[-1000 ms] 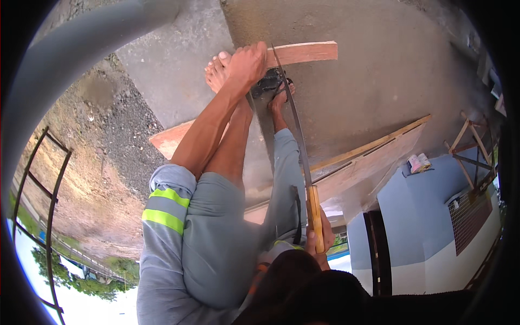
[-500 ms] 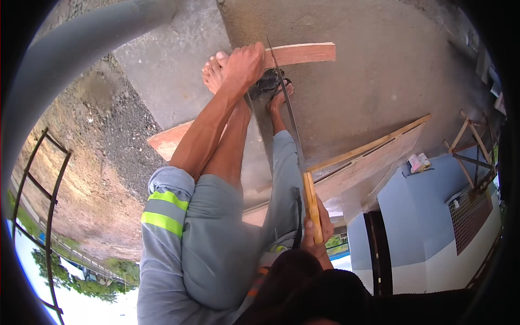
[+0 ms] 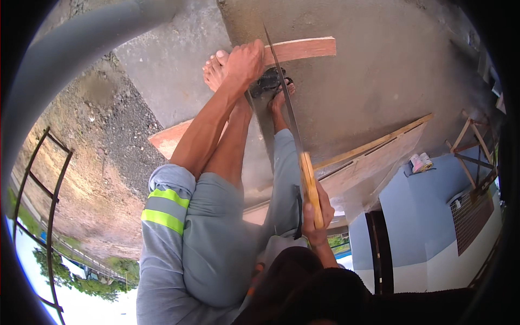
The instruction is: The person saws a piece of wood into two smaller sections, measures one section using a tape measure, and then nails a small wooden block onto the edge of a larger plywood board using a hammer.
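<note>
My left hand [image 3: 246, 62] is closed over a reddish wooden board [image 3: 303, 49], beside my bare left foot [image 3: 213, 73]. The board's free end sticks out to the right. In my right hand [image 3: 324, 208] is the yellow wooden handle [image 3: 310, 189] of a handsaw. Its long, thin blade [image 3: 288, 100] runs away from me and crosses the board just right of my left hand. The toothed edge is too fine to make out. Below the board stands my right foot [image 3: 280, 97] in a dark sandal [image 3: 268, 81].
A second reddish board end [image 3: 169, 135] shows left of my left forearm. A long board with a timber edge [image 3: 374, 140] lies to the right. Gravel [image 3: 116, 114] borders the concrete slab [image 3: 168, 65]. A grey pipe [image 3: 81, 49] curves across the upper left.
My right hand and the saw have moved forward, away from me, along the cut line. The board's free right end has shifted slightly farther away. My left hand stays on the board.
</note>
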`<state>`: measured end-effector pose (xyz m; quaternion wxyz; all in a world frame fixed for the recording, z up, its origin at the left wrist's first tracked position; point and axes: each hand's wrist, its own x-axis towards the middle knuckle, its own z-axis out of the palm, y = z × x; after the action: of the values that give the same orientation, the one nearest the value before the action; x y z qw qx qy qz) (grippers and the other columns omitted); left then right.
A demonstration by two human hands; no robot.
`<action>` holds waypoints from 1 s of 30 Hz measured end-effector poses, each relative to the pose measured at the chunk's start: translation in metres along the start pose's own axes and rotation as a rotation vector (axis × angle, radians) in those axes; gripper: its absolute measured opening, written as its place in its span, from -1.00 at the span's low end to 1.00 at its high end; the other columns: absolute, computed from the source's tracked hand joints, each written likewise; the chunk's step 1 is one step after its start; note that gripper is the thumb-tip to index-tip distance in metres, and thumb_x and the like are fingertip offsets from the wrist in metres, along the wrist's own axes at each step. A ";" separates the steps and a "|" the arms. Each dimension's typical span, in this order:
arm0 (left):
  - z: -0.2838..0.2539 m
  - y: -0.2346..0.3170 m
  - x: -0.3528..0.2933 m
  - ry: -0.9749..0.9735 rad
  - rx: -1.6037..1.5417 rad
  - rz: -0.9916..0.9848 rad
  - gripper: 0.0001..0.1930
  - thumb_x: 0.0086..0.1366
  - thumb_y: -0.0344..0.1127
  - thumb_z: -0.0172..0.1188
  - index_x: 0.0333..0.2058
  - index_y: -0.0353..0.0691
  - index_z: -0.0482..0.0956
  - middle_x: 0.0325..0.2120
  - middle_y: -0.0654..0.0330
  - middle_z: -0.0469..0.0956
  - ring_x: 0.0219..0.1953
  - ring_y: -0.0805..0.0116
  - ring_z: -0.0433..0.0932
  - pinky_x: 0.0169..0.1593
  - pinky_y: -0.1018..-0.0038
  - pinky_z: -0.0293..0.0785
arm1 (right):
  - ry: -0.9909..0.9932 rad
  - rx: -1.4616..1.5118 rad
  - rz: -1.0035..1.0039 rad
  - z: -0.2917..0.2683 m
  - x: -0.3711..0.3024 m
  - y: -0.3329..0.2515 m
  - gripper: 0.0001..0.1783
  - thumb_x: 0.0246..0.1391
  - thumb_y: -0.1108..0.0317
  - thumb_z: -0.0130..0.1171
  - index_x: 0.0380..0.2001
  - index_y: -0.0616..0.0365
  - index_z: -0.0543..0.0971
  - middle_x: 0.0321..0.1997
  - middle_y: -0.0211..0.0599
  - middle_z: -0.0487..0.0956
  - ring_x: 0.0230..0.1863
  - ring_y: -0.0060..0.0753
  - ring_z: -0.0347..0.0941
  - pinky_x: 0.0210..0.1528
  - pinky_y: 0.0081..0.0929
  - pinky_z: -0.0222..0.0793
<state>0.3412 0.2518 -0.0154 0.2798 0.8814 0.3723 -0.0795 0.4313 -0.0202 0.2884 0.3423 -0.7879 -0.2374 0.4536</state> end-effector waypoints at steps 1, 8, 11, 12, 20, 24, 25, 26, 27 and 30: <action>-0.006 -0.005 -0.004 0.031 0.023 0.007 -0.71 0.10 -0.32 0.29 -0.32 -0.27 0.35 -0.41 -0.08 0.60 -0.30 -0.08 0.64 -0.21 0.11 0.56 | 0.036 -0.019 -0.111 0.032 0.057 0.023 -0.45 0.23 0.30 0.08 0.21 0.42 0.41 0.03 0.19 0.61 0.07 -0.01 0.60 0.07 -0.29 0.50; -0.014 -0.010 -0.010 -0.076 -0.003 -0.063 -0.66 0.08 -0.31 0.32 -0.30 -0.28 0.34 -0.42 -0.10 0.60 -0.34 -0.12 0.64 -0.27 0.10 0.58 | -0.005 -0.011 -0.067 0.037 0.079 0.020 -0.48 0.22 0.33 0.10 0.18 0.39 0.43 0.01 0.11 0.62 0.03 -0.07 0.61 0.02 -0.32 0.49; -0.012 0.011 0.009 -0.013 0.019 0.003 -0.66 0.07 -0.32 0.32 -0.30 -0.28 0.33 -0.40 -0.10 0.60 -0.32 -0.10 0.64 -0.23 0.10 0.57 | -0.028 -0.111 0.034 -0.030 -0.054 0.001 -0.38 0.29 0.20 -0.07 0.26 0.48 0.34 0.17 0.29 0.52 0.21 0.08 0.50 0.24 -0.22 0.41; -0.009 0.008 0.007 -0.028 0.004 -0.015 -0.69 0.10 -0.34 0.30 -0.30 -0.27 0.34 -0.39 -0.09 0.60 -0.30 -0.08 0.64 -0.20 0.11 0.56 | -0.018 -0.040 0.041 -0.024 -0.041 -0.005 -0.38 0.28 0.20 -0.06 0.25 0.49 0.34 0.16 0.28 0.53 0.20 0.07 0.51 0.22 -0.24 0.42; -0.008 0.005 -0.005 -0.049 -0.001 -0.062 -0.82 0.22 -0.36 0.15 -0.33 -0.29 0.35 -0.38 -0.10 0.61 -0.28 -0.09 0.64 -0.18 0.10 0.55 | 0.136 0.028 -0.247 0.079 0.169 0.022 -0.53 0.19 0.39 0.11 0.16 0.30 0.46 -0.17 0.09 0.64 -0.31 -0.08 0.64 -0.25 -0.33 0.52; -0.014 0.000 0.008 -0.043 -0.006 -0.036 -0.81 0.21 -0.37 0.16 -0.32 -0.28 0.34 -0.37 -0.10 0.60 -0.28 -0.12 0.64 -0.17 0.09 0.55 | -0.065 -0.075 0.013 -0.022 -0.015 -0.011 -0.40 0.30 0.23 0.00 0.26 0.47 0.35 0.18 0.22 0.53 0.14 0.00 0.56 0.12 -0.31 0.49; -0.015 0.011 0.007 -0.046 0.018 -0.009 -0.81 0.20 -0.37 0.17 -0.31 -0.28 0.34 -0.37 -0.10 0.60 -0.28 -0.13 0.64 -0.17 0.09 0.55 | -0.111 -0.117 0.093 -0.038 -0.043 -0.018 -0.36 0.30 0.17 0.02 0.27 0.49 0.33 0.20 0.26 0.50 0.17 0.00 0.54 0.13 -0.28 0.49; -0.011 0.005 0.002 -0.017 0.025 -0.021 -0.80 0.20 -0.36 0.17 -0.31 -0.28 0.34 -0.38 -0.08 0.60 -0.30 -0.12 0.64 -0.18 0.11 0.55 | -0.103 -0.081 0.062 -0.034 -0.027 -0.027 -0.37 0.28 0.21 0.04 0.26 0.49 0.33 0.18 0.27 0.51 0.17 0.01 0.54 0.14 -0.29 0.49; -0.007 0.000 -0.002 -0.001 0.021 -0.017 -0.80 0.20 -0.36 0.17 -0.30 -0.28 0.34 -0.38 -0.08 0.60 -0.31 -0.11 0.63 -0.20 0.12 0.54 | -0.081 -0.027 0.030 -0.020 -0.004 -0.024 -0.39 0.27 0.25 0.06 0.25 0.49 0.34 0.16 0.27 0.53 0.18 0.01 0.54 0.14 -0.30 0.48; -0.001 0.005 0.007 0.040 0.015 0.010 -0.79 0.19 -0.35 0.18 -0.30 -0.27 0.34 -0.39 -0.08 0.60 -0.31 -0.09 0.63 -0.22 0.14 0.53 | 0.077 -0.033 -0.276 0.063 0.162 0.022 -0.47 0.17 0.42 0.11 0.22 0.32 0.41 -0.11 0.09 0.63 -0.39 -0.16 0.59 -0.30 -0.34 0.51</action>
<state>0.3498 0.2541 -0.0150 0.2660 0.8868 0.3726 -0.0632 0.4547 0.0961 0.1601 0.3973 -0.7702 -0.3376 0.3674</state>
